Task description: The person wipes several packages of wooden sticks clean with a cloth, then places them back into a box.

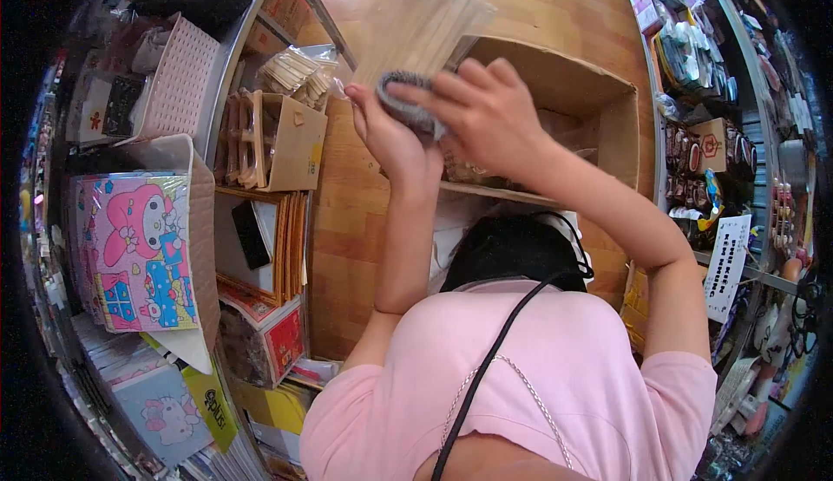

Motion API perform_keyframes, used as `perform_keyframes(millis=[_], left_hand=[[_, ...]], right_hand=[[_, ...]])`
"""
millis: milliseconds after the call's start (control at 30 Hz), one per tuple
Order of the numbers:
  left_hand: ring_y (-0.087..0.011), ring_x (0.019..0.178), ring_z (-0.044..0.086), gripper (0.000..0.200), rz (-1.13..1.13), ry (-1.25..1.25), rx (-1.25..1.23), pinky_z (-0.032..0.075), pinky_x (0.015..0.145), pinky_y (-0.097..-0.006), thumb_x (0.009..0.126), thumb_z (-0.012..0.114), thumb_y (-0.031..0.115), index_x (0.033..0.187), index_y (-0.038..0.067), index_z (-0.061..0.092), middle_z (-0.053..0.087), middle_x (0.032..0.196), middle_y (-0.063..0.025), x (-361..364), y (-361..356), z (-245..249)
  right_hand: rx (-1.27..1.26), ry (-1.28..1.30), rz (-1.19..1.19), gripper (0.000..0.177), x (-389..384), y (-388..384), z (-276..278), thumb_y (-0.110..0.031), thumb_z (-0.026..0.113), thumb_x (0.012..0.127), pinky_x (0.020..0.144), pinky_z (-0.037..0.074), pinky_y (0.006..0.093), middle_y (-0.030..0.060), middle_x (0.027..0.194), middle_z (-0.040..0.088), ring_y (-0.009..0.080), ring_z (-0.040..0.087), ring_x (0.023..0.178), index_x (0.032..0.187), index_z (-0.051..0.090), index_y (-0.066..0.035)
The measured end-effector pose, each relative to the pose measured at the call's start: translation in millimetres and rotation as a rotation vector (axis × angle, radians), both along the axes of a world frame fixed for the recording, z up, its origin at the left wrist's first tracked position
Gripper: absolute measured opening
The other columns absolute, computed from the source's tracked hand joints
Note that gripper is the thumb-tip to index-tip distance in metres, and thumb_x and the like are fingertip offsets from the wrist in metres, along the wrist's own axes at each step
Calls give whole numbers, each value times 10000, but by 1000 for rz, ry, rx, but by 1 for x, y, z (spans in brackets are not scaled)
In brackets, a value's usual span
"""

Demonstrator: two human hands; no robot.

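Note:
In the upper middle, a clear plastic bag of pale wooden sticks [425, 26] rises from my left hand [392, 143], its lower end at my palm. My left thumb points up along the side of the bag. A dark grey, rough-looking ring [406, 115] sits against the bag and my left palm; its exact kind is blurred. My right hand [490, 112] reaches over from the right, fingers spread and smeared by motion, with fingertips at the ring's opening. The right thumb is hidden.
An opened cardboard box [618, 125] stands on the wooden floor [347, 247] beyond my knees. Shelves flank both sides. At left are a small carton [295, 147], bagged sticks [299, 73], a phone [251, 235], a pink basket [184, 78] and cartoon-printed packs [143, 251].

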State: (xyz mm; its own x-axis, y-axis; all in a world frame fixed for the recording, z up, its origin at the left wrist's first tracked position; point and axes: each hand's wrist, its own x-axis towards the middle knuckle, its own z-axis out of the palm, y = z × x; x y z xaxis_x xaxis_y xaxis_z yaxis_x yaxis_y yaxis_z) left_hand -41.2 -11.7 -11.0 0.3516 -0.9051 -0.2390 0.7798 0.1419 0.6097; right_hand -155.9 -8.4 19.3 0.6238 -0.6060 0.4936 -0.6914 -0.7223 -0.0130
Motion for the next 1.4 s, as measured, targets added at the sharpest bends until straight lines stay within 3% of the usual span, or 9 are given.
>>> perform_keyframes(millis=[200, 433, 600, 700, 800, 1000, 1200, 1333, 1400], left_hand=[[-223, 1080, 489, 506, 136, -169, -58, 392, 927, -356, 954, 372, 401, 1284, 18, 349, 449, 1238, -135, -21, 13, 17], [-203, 1143, 439, 546, 32, -137, -47, 339, 978, -324, 958, 371, 391, 1320, -11, 303, 415, 1279, -121, -20, 10, 20], [-203, 1134, 430, 561, 110, -323, 39, 316, 987, -328, 957, 361, 409, 1319, -17, 308, 412, 1277, -113, -27, 15, 10], [-199, 1167, 391, 563, 28, -221, -62, 307, 991, -323, 956, 358, 417, 1322, -9, 309, 393, 1285, -122, -25, 12, 15], [-203, 1196, 351, 551, -50, -122, -135, 276, 1006, -324, 953, 374, 412, 1307, -6, 320, 381, 1290, -127, -19, 8, 8], [-195, 1140, 390, 537, 25, -482, -54, 278, 991, -307, 958, 366, 407, 1286, -19, 358, 433, 1239, -148, -30, 19, 5], [-175, 1064, 437, 518, 43, -240, -101, 321, 939, -303, 963, 345, 412, 1169, -52, 448, 498, 1121, -118, -24, 14, 11], [-167, 1018, 434, 496, 73, -447, -20, 324, 927, -296, 971, 331, 397, 1149, -48, 457, 497, 1096, -115, -24, 19, 10], [-166, 1015, 436, 484, 90, -559, -32, 324, 928, -298, 972, 331, 393, 1132, -44, 465, 496, 1081, -110, -25, 17, 6]], right_hand=[[-195, -105, -330, 453, -20, -57, 20, -250, 641, 705, 672, 381, 336, 4, 887, 574, 176, 543, 811, 1152, 571, -247], [11, -87, -20, 442, 8, -11, 13, -251, 636, 707, 711, 408, 359, 21, 955, 570, 198, 561, 861, 1145, 581, -218], [-149, -134, -360, 501, -14, -67, 19, -230, 640, 714, 720, 409, 375, 57, 925, 587, 229, 563, 846, 1202, 531, -210], [54, -232, -116, 617, 5, -32, 15, -94, 627, 652, 719, 421, 366, 69, 871, 548, 251, 538, 834, 1247, 514, -215], [-9, -73, 58, 532, 3, -22, 10, -175, 633, 684, 676, 424, 350, 25, 913, 569, 198, 584, 819, 1202, 535, -247], [-60, -250, -272, 461, -16, -62, 14, -186, 640, 688, 688, 416, 380, 72, 852, 574, 257, 569, 755, 1141, 557, -215], [-22, -91, 37, 540, -8, -31, 14, -161, 650, 657, 699, 418, 362, 33, 843, 542, 226, 566, 797, 1175, 547, -275], [-64, -180, -299, 522, -19, -62, 9, -160, 646, 674, 703, 423, 352, 34, 872, 558, 212, 572, 827, 1172, 556, -288], [3, -193, -185, 520, -13, -48, 13, -163, 649, 673, 707, 422, 350, 37, 875, 558, 211, 570, 830, 1171, 558, -284]])
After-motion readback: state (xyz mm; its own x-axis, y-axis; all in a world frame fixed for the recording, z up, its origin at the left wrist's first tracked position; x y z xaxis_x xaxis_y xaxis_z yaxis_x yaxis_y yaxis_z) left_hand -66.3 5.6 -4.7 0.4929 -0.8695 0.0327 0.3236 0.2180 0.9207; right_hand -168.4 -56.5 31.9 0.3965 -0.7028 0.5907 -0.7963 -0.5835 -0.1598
